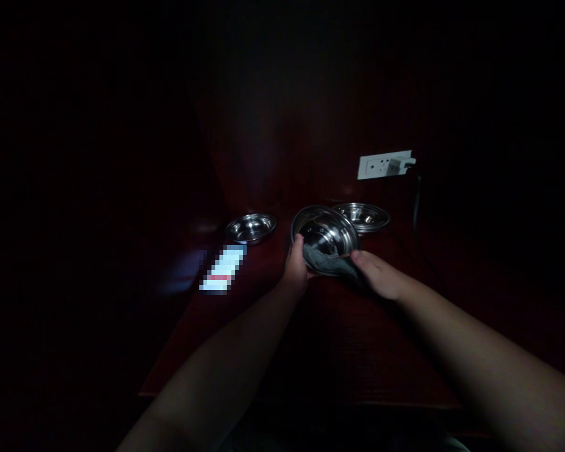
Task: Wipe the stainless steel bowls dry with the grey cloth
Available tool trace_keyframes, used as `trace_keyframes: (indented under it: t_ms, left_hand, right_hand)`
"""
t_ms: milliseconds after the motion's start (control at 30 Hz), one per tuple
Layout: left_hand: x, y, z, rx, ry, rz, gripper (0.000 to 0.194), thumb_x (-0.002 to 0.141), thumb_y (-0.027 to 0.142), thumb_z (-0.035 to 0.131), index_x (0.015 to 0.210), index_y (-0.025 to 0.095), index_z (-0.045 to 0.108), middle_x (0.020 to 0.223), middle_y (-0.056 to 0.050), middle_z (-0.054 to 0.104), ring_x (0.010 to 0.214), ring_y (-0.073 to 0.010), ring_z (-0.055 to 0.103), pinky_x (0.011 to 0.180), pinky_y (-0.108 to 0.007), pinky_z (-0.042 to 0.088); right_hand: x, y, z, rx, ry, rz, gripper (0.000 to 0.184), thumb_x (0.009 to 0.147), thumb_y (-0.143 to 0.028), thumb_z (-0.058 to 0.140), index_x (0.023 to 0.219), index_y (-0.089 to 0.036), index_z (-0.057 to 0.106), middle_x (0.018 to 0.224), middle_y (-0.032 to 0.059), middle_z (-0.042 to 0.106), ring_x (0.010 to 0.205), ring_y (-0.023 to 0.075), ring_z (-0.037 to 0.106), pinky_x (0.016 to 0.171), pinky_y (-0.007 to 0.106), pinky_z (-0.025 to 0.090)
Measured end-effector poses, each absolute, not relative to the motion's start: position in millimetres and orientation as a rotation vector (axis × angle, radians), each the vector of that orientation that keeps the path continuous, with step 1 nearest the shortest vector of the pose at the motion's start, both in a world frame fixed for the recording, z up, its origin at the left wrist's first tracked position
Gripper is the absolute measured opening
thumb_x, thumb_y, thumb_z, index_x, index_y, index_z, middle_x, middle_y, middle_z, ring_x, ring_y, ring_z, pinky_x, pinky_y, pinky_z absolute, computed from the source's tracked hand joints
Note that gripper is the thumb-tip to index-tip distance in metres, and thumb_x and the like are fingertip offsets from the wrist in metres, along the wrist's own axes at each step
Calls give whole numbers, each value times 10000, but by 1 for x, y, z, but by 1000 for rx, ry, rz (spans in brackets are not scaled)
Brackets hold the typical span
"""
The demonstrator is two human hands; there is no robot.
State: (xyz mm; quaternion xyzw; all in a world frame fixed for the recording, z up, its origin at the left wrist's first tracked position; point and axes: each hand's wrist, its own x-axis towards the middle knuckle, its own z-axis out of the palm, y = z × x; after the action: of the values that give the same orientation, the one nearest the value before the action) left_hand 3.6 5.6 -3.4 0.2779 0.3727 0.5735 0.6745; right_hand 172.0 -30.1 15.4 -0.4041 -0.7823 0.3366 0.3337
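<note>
While the steel bowl (317,225) tilts above the worktop (353,345), mouth toward the person, it sits between both hands: the left hand (296,267) pinches its left rim, thumb uppermost; the right hand (379,274), lower right, grips grey cloth (322,258) reaching inside, most fingers hidden.

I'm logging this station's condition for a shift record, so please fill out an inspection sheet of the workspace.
Surface: dark red table, largely in shadow.
Things in hand: metal bowl, tilted, its inside facing the camera; grey cloth against its inside.
Clutter: a shallow bowl at left, a metal dish behind at right, and a bright pixelated patch, unidentifiable.
Hands: left hand grips the bowl's near-left rim; right hand holds the cloth at the right rim.
Cables: dark cable hanging below a plug.
Surroundings: white wall socket; elsewhere too dark to tell.
</note>
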Motion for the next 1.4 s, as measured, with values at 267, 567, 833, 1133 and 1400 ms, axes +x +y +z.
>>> trace_keyframes:
  t_ms: [267, 567, 833, 1133, 1400]
  left_hand:
    - [3, 6, -4, 647, 829, 1301, 639, 784, 601, 445, 1288, 209, 463, 1279, -121, 533, 1083, -302, 558, 791, -419, 519]
    - [2, 9, -7, 651, 810, 1312, 626, 769, 613, 460, 1246, 210, 489, 1268, -134, 538, 1105, -315, 541, 789, -441, 511]
    - [1, 1, 4, 640, 751, 1260, 608, 804, 608, 389, 1228, 187, 499, 1251, -156, 545, 1077, -334, 554, 778, -497, 508]
    - [-2, -1, 5, 644, 673, 1252, 598, 810, 593, 403, 1256, 204, 485, 1268, -135, 541, 1138, -323, 517, 843, -513, 477]
    - [-3, -2, 5, 661, 626, 1283, 545, 837, 537, 407, 1251, 195, 500, 1251, -117, 564, 1166, -292, 507, 920, -476, 445]
  right_hand:
    - [165, -33, 23, -1054, -2076, 815, 562, 888, -528, 299, 816, -143, 702, 718, 34, 670, 696, 178, 605, 712, 291, 464]
    - [167, -30, 28, -1162, -2311, 407, 287, 837, -355, 478, 814, -193, 714, 776, 41, 715, 754, 184, 645, 824, 314, 455]
    - [178, -15, 16, -1324, -2197, -7, 234, 812, -297, 521, 948, -203, 686, 1012, 64, 699, 1128, 244, 547, 1078, 525, 168]
    - [187, -4, 14, -1522, -1781, -179, 332, 727, -346, 612, 1017, -185, 628, 1114, 100, 618, 1057, 259, 545, 944, 442, 362]
    - [189, -2, 21, -1838, -1666, 329, 412, 845, -497, 395, 809, -156, 622, 762, 96, 660, 696, 196, 610, 630, 274, 417]
